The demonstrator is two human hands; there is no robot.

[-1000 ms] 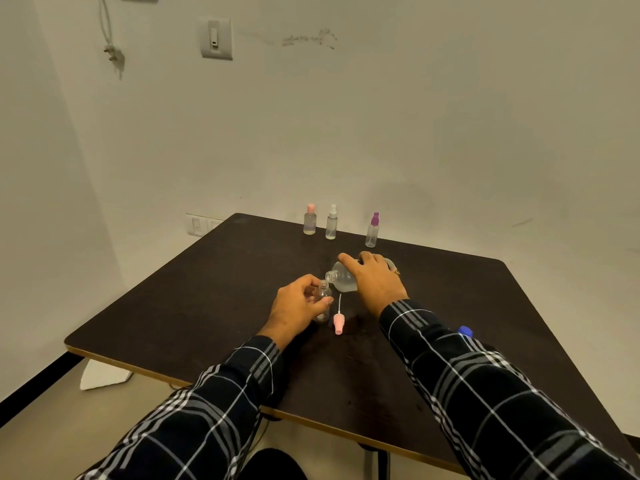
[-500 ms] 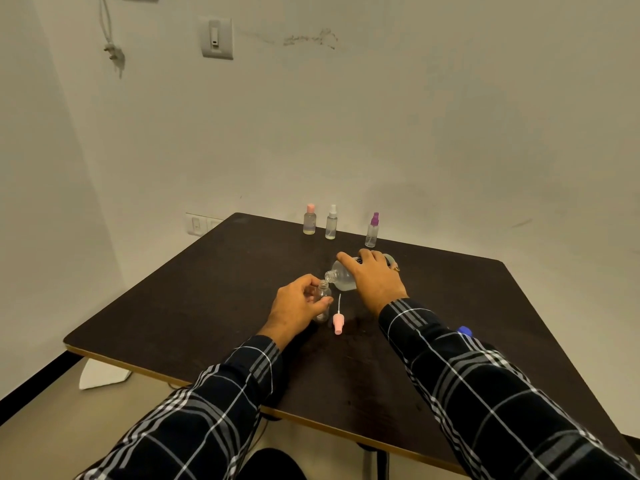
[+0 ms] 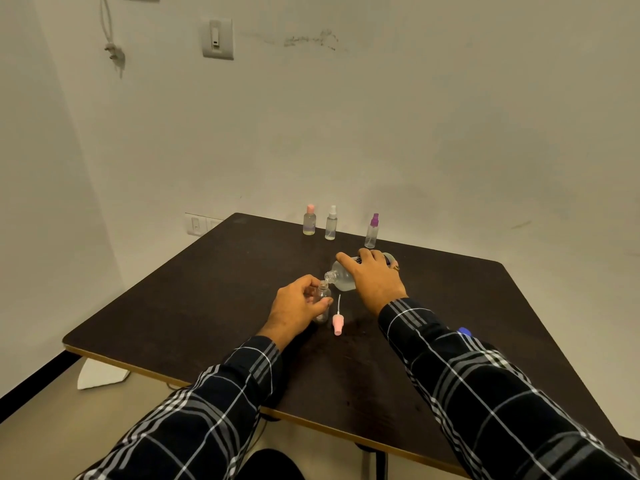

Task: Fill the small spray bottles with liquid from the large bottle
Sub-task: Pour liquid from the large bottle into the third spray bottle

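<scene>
My left hand (image 3: 297, 308) holds a small clear spray bottle (image 3: 322, 296) upright on the dark table (image 3: 180, 306), its cap off. My right hand (image 3: 375, 278) grips the large clear bottle (image 3: 341, 277), tipped on its side with its open neck right over the small bottle's mouth. A pink spray cap with its white tube (image 3: 337, 322) lies on the table just right of the small bottle. Three capped small bottles stand at the far edge: a pink-capped one (image 3: 309, 220), a white-capped one (image 3: 331, 223) and a purple-capped one (image 3: 372, 231).
A blue cap (image 3: 463, 331) lies on the table beside my right sleeve. The table's front edge runs close to my body. A white wall stands right behind the far bottles. A white scrap (image 3: 100, 374) lies on the floor at the left.
Almost nothing has moved. Both hands keep their hold, and the large bottle stays tipped over the small bottle's mouth.
</scene>
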